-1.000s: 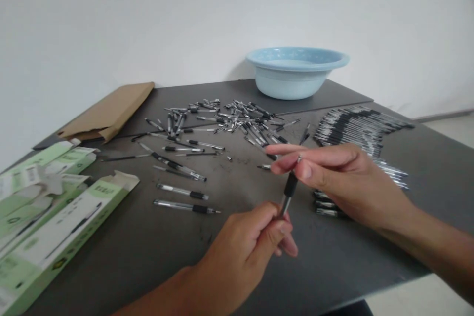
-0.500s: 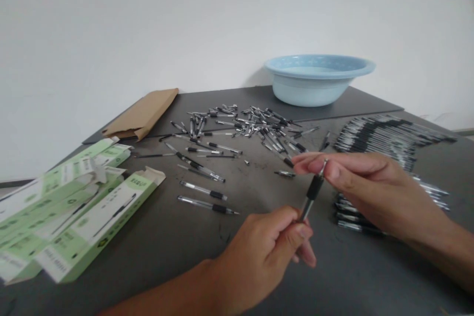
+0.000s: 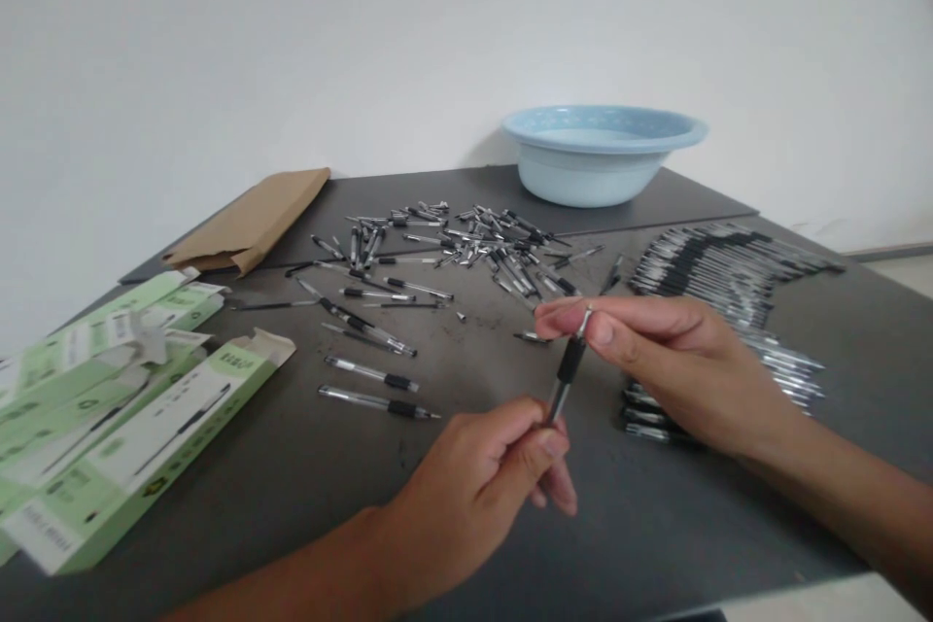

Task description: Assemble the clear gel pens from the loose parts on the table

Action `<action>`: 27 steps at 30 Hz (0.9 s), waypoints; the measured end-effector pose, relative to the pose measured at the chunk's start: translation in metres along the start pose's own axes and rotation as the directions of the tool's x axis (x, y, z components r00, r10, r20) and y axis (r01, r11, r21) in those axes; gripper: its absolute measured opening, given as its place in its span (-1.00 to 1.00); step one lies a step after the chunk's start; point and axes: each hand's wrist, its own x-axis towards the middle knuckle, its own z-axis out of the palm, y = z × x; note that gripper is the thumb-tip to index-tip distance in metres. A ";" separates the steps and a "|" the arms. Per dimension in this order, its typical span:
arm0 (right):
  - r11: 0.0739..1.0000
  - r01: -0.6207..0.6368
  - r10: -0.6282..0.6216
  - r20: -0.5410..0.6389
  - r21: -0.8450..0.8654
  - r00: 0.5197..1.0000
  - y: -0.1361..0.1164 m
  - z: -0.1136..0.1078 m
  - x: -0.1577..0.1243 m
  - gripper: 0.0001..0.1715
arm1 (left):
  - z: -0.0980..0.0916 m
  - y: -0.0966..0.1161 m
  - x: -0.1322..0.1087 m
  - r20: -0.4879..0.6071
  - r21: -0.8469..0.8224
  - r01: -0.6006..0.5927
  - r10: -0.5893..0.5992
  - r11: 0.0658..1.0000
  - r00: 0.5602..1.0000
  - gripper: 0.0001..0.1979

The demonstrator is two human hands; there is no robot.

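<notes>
A gel pen (image 3: 570,362) with a black rubber grip is held tilted, its metal tip upward. My left hand (image 3: 492,486) is closed around the lower part of its clear barrel, hiding the rear end. At the top, my right hand (image 3: 656,350) pinches the small metal tip (image 3: 585,319) between thumb and forefinger. Left of my hands, two pens (image 3: 375,402) lie side by side on the table. Under and beyond my right hand are rows of pens (image 3: 707,272) laid close together, partly covered by the hand.
Loose pen parts (image 3: 502,248) are heaped mid-table. Green and white pen boxes (image 3: 175,437) lie at the left, with a brown paper envelope (image 3: 252,219) behind them. A light blue basin (image 3: 598,170) stands near the wall. The dark table (image 3: 656,544) has its near edge at lower right.
The view has turned slightly right, so everything on the table sits further left in the picture. Both hands keep hold of the same pen, in nearly the same pose.
</notes>
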 end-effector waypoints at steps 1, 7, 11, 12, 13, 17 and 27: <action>1.000 0.005 -0.005 -0.003 0.006 1.000 -0.001 0.000 0.000 -0.83 | 0.000 0.000 0.001 -0.006 0.002 0.000 0.000 1.000 1.000 -0.65; 0.998 0.052 -0.052 0.004 0.033 0.999 -0.009 0.002 -0.001 -0.82 | -0.001 -0.004 0.002 0.014 -0.011 0.019 -0.019 1.000 1.000 -0.69; 0.997 0.061 -0.061 0.013 0.049 0.998 -0.011 0.003 -0.001 -0.79 | -0.001 -0.007 0.000 0.020 -0.006 0.033 -0.033 0.999 0.999 -0.71; 0.996 0.062 -0.063 0.013 0.056 0.998 -0.011 0.003 -0.001 -0.78 | -0.001 -0.007 -0.001 0.021 -0.002 0.036 -0.036 0.999 0.999 -0.71; 0.996 0.062 -0.063 0.016 0.062 0.998 -0.011 0.003 -0.001 -0.77 | -0.001 -0.007 -0.001 0.023 -0.001 0.037 -0.037 0.999 0.999 -0.72; 0.997 0.033 -0.034 0.024 0.072 0.999 -0.010 0.002 -0.003 -0.78 | -0.001 -0.006 -0.002 0.028 -0.006 0.041 -0.041 0.999 0.999 -0.72; 1.000 0.018 -0.020 0.057 0.025 0.998 -0.010 0.001 -0.002 -0.79 | -0.001 -0.002 -0.002 0.024 -0.005 0.052 -0.052 0.999 0.998 -0.67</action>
